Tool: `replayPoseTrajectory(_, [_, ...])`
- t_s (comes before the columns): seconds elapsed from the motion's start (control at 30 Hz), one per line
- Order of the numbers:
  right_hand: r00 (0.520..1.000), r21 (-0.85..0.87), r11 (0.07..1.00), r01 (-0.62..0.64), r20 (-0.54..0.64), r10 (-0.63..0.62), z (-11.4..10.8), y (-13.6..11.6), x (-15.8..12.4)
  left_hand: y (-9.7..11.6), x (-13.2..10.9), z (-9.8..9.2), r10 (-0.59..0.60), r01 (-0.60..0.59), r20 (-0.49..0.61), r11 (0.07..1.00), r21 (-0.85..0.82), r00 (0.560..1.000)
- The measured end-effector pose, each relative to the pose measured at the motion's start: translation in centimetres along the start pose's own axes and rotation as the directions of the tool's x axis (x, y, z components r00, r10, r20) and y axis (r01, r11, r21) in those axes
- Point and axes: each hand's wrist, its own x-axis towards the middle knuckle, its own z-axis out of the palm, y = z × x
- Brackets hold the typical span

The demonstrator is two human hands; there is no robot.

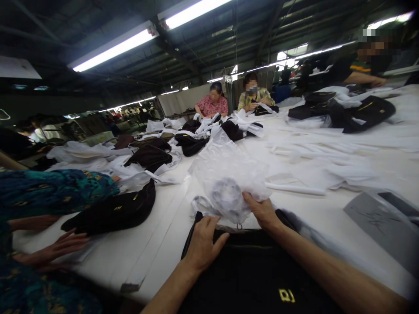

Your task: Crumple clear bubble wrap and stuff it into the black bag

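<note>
A black bag with a small yellow emblem lies close in front of me, its zipped top edge facing away. My left hand is closed over the left part of that edge, fingers curled and thumb on the near side. In my right hand, pinched between thumb and fingers, is a crumpled clear plastic bag just above the opening. Something pale and ring-shaped shows blurrily through the plastic. A small metal ring sits at the black bag's edge, between my hands.
At left, a co-worker's hands rest by another black bag. Dark bags and white sheets are heaped across the white table. A grey panel lies at right. Several people sit or stand around the far side.
</note>
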Motion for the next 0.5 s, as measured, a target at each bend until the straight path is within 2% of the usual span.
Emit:
replayPoseTrajectory(0.07, [1.0, -0.056, 0.998, 0.0, -0.028, -0.002, 0.3, -1.1, -0.8, 1.0, 0.5, 0.1, 0.0, 0.001, -0.145, 1.0, 0.008, 0.989])
replayPoseTrajectory(0.2, [0.997, -0.17, 0.983, 0.063, 0.048, -0.056, 1.9, -4.2, -3.8, 3.0, 1.8, 1.2, 0.078, -0.078, -0.212, 0.997, 0.006, 0.974])
replayPoseTrajectory(0.3, [0.972, -0.255, 0.954, 0.157, 0.209, -0.104, 3.5, -5.4, -6.0, 3.1, 2.8, 2.3, -0.05, 0.009, -0.28, 0.99, -0.143, 0.959])
replayPoseTrajectory(0.4, [0.928, -0.33, 0.913, 0.24, 0.354, -0.116, 4.6, -5.0, -7.0, 1.8, 3.3, 3.1, -0.207, 0.132, -0.277, 0.955, -0.264, 0.938])
replayPoseTrajectory(0.5, [0.859, -0.342, 0.885, 0.318, 0.498, -0.116, 4.1, -4.8, -6.4, 0.3, 3.3, 3.6, -0.248, 0.161, -0.272, 0.938, -0.306, 0.93])
